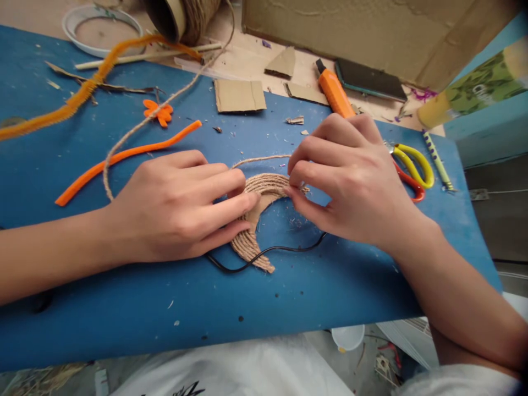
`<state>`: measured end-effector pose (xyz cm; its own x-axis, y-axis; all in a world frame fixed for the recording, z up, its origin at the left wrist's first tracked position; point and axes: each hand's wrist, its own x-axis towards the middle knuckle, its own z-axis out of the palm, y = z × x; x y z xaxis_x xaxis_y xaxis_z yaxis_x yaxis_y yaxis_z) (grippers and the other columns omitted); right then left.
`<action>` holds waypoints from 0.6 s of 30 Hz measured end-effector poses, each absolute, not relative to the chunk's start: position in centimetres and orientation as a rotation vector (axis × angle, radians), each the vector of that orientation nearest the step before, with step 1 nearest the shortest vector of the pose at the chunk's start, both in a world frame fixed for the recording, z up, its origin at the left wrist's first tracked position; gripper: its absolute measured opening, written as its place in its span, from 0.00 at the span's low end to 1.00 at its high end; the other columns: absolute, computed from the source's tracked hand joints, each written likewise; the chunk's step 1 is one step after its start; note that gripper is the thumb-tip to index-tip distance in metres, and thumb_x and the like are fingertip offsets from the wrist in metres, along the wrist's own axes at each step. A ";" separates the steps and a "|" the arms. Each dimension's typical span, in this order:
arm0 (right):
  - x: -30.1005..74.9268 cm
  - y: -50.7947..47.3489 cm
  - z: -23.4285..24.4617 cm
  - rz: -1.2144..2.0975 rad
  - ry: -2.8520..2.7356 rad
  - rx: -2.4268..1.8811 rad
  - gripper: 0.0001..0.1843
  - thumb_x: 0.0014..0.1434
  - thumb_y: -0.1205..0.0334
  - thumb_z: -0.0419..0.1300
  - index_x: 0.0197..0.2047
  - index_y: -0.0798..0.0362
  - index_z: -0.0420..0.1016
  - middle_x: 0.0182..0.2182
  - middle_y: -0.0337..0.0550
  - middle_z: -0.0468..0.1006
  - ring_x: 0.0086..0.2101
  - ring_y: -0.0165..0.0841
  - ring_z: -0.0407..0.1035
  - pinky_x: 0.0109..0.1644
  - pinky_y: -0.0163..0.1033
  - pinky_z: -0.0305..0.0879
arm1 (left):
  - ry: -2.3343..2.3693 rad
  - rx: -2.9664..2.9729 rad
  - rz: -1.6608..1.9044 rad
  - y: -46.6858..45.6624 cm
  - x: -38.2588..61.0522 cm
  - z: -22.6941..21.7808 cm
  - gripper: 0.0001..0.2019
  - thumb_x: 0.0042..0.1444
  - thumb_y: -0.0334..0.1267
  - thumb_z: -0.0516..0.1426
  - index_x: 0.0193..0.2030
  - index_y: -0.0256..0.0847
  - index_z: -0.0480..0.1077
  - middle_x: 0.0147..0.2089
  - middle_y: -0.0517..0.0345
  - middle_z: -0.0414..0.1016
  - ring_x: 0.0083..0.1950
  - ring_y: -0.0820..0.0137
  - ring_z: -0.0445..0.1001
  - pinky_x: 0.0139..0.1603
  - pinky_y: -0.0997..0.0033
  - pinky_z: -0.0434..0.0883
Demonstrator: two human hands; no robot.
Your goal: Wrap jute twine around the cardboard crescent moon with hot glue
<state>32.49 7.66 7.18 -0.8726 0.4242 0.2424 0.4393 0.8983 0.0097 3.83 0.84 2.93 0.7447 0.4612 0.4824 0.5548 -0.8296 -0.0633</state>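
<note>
At the near edge, a white shirt point(247, 371) shows below the blue tabletop point(144, 319). A black cable point(284, 248) crosses the lower tip of a cardboard crescent point(259, 210), which lies flat between the hands, partly covered in rows of twine. The left hand point(185, 209) is half curled, thumb and index finger on the crescent's left side; whether it grips or only presses, I cannot tell. The right hand point(350, 176) has thumb and index finger drawn close together at the crescent's upper end. A loose twine strand point(264, 159) runs in under its fingers; what lies between the tips is hidden.

Scissors point(427, 165) with red and yellow handles lie beside the right hand, a striped pen point(438, 160) to their right. Beyond the left hand are an orange strip point(127, 154) and an orange flower cutout point(159, 113). Farther back sit a cardboard square point(240, 95), an orange cutter point(335, 91), a twine spool point(200, 19) and a cardboard box point(350, 33).
</note>
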 end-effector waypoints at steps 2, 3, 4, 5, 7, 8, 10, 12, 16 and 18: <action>32.4 7.5 7.2 -0.078 -2.826 -0.652 0.13 0.77 0.64 0.61 0.37 0.47 0.80 0.42 0.44 0.86 0.51 0.46 0.76 0.59 0.58 0.66 | -0.851 -2.719 -0.665 0.7 3.8 3.0 0.09 0.81 0.42 0.62 0.56 0.39 0.78 0.47 0.54 0.87 0.38 0.64 0.81 0.37 0.55 0.74; 32.4 7.5 7.2 -0.066 -2.827 -0.644 0.13 0.76 0.64 0.61 0.37 0.47 0.80 0.41 0.43 0.85 0.51 0.46 0.76 0.60 0.58 0.66 | -0.872 -2.707 -0.655 0.7 3.8 3.0 0.09 0.81 0.43 0.61 0.56 0.40 0.78 0.47 0.55 0.87 0.38 0.65 0.81 0.38 0.56 0.74; 32.4 7.4 7.2 -0.052 -2.831 -0.636 0.13 0.77 0.64 0.61 0.37 0.47 0.80 0.41 0.43 0.85 0.52 0.46 0.77 0.60 0.58 0.66 | -0.876 -2.698 -0.658 0.7 3.8 3.0 0.09 0.81 0.43 0.61 0.55 0.40 0.78 0.46 0.56 0.87 0.37 0.66 0.81 0.37 0.57 0.74; 32.4 7.4 7.2 -0.043 -2.834 -0.629 0.14 0.77 0.64 0.60 0.37 0.47 0.80 0.41 0.42 0.85 0.52 0.46 0.77 0.61 0.58 0.66 | -0.863 -2.694 -0.667 0.7 3.9 3.0 0.09 0.81 0.44 0.62 0.54 0.40 0.78 0.46 0.56 0.87 0.37 0.66 0.80 0.37 0.58 0.74; 32.4 7.4 7.3 -0.039 -2.840 -0.625 0.14 0.77 0.64 0.60 0.37 0.46 0.80 0.41 0.42 0.85 0.52 0.45 0.77 0.61 0.59 0.66 | -0.828 -2.688 -0.686 0.8 3.9 3.1 0.09 0.80 0.44 0.62 0.53 0.40 0.79 0.44 0.56 0.86 0.35 0.66 0.79 0.34 0.59 0.74; 32.4 7.4 7.4 -0.045 -2.839 -0.626 0.14 0.77 0.64 0.60 0.36 0.46 0.80 0.41 0.42 0.85 0.52 0.46 0.77 0.61 0.59 0.66 | -0.819 -2.688 -0.690 0.8 3.9 3.1 0.09 0.80 0.44 0.63 0.53 0.40 0.79 0.44 0.56 0.86 0.34 0.66 0.79 0.34 0.59 0.74; 32.5 7.5 7.5 -0.060 -2.836 -0.625 0.14 0.76 0.63 0.61 0.35 0.46 0.79 0.40 0.42 0.85 0.51 0.46 0.77 0.61 0.59 0.67 | -0.816 -2.689 -0.695 0.9 3.9 3.2 0.09 0.80 0.43 0.63 0.54 0.39 0.79 0.44 0.56 0.86 0.34 0.66 0.78 0.33 0.59 0.74; 32.5 7.6 7.5 -0.065 -2.838 -0.619 0.14 0.76 0.63 0.61 0.35 0.46 0.79 0.39 0.42 0.85 0.50 0.45 0.77 0.60 0.59 0.68 | -0.813 -2.703 -0.693 0.9 3.8 3.2 0.10 0.79 0.43 0.64 0.55 0.38 0.80 0.45 0.55 0.86 0.34 0.66 0.78 0.34 0.58 0.73; 32.4 7.6 7.4 -0.032 -2.859 -0.621 0.14 0.76 0.63 0.60 0.36 0.46 0.79 0.40 0.42 0.84 0.51 0.45 0.77 0.61 0.59 0.67 | -0.814 -2.719 -0.685 0.9 3.8 3.3 0.09 0.79 0.42 0.64 0.53 0.38 0.80 0.44 0.53 0.87 0.34 0.65 0.78 0.34 0.58 0.72; 32.4 7.5 7.3 0.000 -2.872 -0.616 0.13 0.76 0.63 0.61 0.37 0.47 0.81 0.40 0.42 0.83 0.52 0.45 0.77 0.63 0.59 0.66 | -0.805 -2.703 -0.690 0.9 3.9 3.2 0.08 0.79 0.42 0.64 0.52 0.40 0.79 0.43 0.54 0.87 0.33 0.65 0.78 0.34 0.58 0.72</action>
